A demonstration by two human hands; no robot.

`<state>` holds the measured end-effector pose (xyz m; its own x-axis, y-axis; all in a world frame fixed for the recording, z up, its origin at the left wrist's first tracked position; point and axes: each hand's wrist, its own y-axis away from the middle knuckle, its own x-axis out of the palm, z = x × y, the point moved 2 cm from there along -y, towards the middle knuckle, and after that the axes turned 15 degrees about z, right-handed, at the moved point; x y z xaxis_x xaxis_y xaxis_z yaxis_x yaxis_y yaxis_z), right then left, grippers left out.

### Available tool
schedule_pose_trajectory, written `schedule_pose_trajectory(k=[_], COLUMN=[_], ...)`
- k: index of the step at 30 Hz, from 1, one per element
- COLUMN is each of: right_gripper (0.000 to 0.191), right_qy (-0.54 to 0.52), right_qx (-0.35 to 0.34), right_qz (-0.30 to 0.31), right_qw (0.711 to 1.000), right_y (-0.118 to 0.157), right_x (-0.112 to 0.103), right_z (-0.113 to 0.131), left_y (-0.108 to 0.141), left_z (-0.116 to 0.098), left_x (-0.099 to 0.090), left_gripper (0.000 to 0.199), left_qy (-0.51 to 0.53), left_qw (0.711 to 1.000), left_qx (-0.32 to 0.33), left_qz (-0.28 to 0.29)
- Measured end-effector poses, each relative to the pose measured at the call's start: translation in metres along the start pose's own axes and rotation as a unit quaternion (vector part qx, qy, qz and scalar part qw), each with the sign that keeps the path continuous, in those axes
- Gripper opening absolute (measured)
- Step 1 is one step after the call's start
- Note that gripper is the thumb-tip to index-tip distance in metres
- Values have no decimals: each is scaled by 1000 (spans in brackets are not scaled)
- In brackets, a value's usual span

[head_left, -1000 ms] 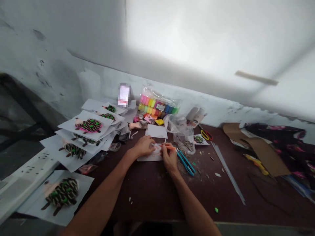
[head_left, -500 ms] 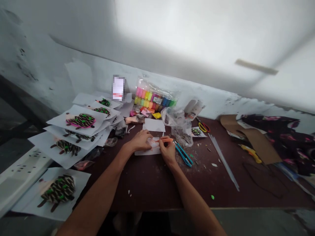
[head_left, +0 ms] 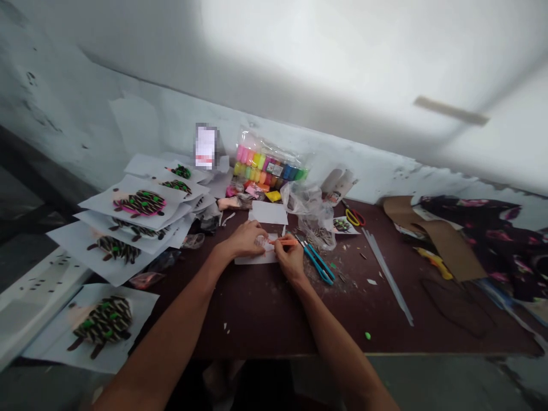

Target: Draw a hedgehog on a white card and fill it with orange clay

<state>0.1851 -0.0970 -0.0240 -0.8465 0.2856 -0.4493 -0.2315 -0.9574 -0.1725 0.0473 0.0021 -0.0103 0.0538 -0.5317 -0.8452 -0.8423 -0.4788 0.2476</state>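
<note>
On the dark tabletop lies a small white sheet of paper [head_left: 257,258] with orange marks on it. My left hand [head_left: 247,240] rests over the sheet's left part, its thumb and fingers apart and pressing the sheet down. An orange pen [head_left: 289,242] is pinched in my right hand [head_left: 291,260], its tip at the paper close to my left fingertips. Part of the marks is hidden under my fingers. Just right of my right hand lie blue-handled scissors [head_left: 319,265]. A blank white card [head_left: 268,212] lies behind the sheet.
Stacked sheets bearing spiky hedgehog figures [head_left: 139,203] fill the left side. At the back are a pack of coloured clay [head_left: 272,165], a plastic bag [head_left: 308,211] and yellow-red scissors [head_left: 354,217]. Clear sticks [head_left: 389,278], brown cardboard [head_left: 454,248] and a yellow glue gun [head_left: 434,262] lie right.
The whole view has shifted slightly. My right hand and the orange pen have moved a little over the paper towards my left fingers. My left hand stays on the sheet.
</note>
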Motion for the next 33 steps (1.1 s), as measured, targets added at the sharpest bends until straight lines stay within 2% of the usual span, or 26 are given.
schedule_pose_trajectory(k=[20, 33], right_gripper=[21, 19], right_qy=[4, 28], right_qx=[-18, -1], right_qz=[-15, 22], right_qw=[1000, 999], right_y=[1, 3], right_x=[0, 1], right_z=[4, 2], left_y=[-1, -2], left_z=[-2, -2], left_x=[0, 0], left_gripper=[41, 39], left_qy=[5, 4], left_qw=[1000, 1000], left_qx=[-15, -18], left_qz=[-5, -7])
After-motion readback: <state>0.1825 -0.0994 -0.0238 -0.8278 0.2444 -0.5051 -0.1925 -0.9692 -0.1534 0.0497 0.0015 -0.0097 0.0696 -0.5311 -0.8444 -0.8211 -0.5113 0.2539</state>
